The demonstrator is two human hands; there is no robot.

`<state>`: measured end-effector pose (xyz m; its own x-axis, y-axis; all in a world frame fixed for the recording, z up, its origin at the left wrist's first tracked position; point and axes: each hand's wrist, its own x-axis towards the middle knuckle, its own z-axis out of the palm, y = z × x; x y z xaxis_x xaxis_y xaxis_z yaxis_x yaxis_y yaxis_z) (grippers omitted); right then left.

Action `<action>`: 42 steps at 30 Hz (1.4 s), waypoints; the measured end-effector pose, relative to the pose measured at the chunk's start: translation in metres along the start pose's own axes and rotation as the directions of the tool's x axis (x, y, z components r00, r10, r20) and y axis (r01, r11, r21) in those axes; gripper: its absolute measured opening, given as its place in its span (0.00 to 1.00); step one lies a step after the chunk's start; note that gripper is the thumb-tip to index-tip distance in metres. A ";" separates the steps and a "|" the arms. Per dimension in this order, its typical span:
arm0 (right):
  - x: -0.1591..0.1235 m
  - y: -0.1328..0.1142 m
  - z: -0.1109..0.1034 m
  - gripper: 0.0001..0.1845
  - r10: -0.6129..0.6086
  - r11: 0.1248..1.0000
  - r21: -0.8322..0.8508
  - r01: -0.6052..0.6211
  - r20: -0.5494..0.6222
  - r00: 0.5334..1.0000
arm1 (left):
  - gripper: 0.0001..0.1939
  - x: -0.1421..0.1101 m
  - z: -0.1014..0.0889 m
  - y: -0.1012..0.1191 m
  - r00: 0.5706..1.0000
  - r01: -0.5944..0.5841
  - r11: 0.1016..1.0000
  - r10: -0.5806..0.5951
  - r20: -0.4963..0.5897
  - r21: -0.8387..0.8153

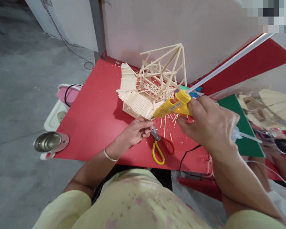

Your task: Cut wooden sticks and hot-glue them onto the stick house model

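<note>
My right hand (206, 122) is wrapped round a yellow hot glue gun (173, 105) with a small orange light lit on its side. A long clear glue stick (231, 62) sticks out of its back end. The gun's nozzle points down-left at the fingertips of my left hand (140, 129). Those fingers are pinched together beside the near corner of a wooden stick model (137, 103); what they hold, if anything, is too small to make out. The model has slatted panels and an open stick frame. Just below lie scissors (158, 149) with one yellow and one red handle.
Loose sticks (165, 125) are scattered on the red table (92, 117). A metal cup (51, 142) stands at the left edge, near a white tray (52, 116). At right are a green board (243, 127), a black cable (188, 154) and another person's arm (282, 165).
</note>
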<state>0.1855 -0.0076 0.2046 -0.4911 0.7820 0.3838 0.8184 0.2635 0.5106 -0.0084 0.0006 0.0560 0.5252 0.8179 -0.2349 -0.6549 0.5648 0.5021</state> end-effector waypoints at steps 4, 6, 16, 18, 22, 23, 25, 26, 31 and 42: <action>0.000 0.000 -0.001 0.22 -0.008 1.000 -0.002 0.008 0.011 1.000 | 0.14 0.000 -0.001 -0.002 1.000 -0.003 1.000 0.003 0.016 -0.006; 0.000 0.000 -0.002 0.23 -0.016 1.000 -0.004 0.016 0.016 1.000 | 0.14 0.001 -0.002 -0.003 1.000 -0.008 1.000 0.008 0.023 -0.011; 0.000 0.000 0.002 0.23 -0.071 0.997 -0.022 0.070 -0.041 0.997 | 0.12 -0.001 -0.002 -0.001 1.000 -0.003 1.000 0.003 0.019 -0.007; 0.000 0.000 0.002 0.22 -0.079 0.997 -0.021 0.078 -0.057 0.995 | 0.12 -0.001 -0.002 -0.001 1.000 -0.003 1.000 0.003 0.013 -0.006; 0.001 0.000 0.000 0.23 -0.063 0.998 -0.022 0.062 -0.025 0.998 | 0.13 0.000 -0.003 -0.002 1.000 -0.001 1.000 0.001 0.008 -0.003; 0.001 0.000 0.000 0.23 -0.053 0.998 -0.019 0.052 -0.012 0.999 | 0.13 0.000 -0.004 -0.002 1.000 0.000 1.000 0.000 0.006 0.001; 0.001 0.000 0.000 0.22 -0.029 1.000 0.000 0.029 -0.005 1.000 | 0.13 -0.001 -0.004 -0.001 1.000 0.007 1.000 -0.007 -0.001 0.008; 0.001 -0.001 0.000 0.21 -0.018 1.000 0.014 0.018 -0.007 1.000 | 0.13 -0.001 -0.005 -0.001 1.000 0.011 1.000 -0.011 -0.003 0.008; 0.001 -0.001 0.001 0.19 0.018 1.000 0.013 -0.017 -0.015 1.000 | 0.12 -0.003 -0.003 0.002 1.000 0.025 0.999 -0.025 -0.011 -0.021; -0.003 0.004 0.003 0.22 0.058 0.996 -0.066 -0.061 -0.053 0.997 | 0.11 -0.002 -0.003 0.001 1.000 0.018 0.998 -0.018 0.000 -0.060</action>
<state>0.1909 -0.0071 0.2033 -0.4583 0.7646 0.4532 0.8254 0.1771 0.5360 -0.0123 0.0001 0.0543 0.5367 0.8078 -0.2437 -0.6769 0.5847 0.4471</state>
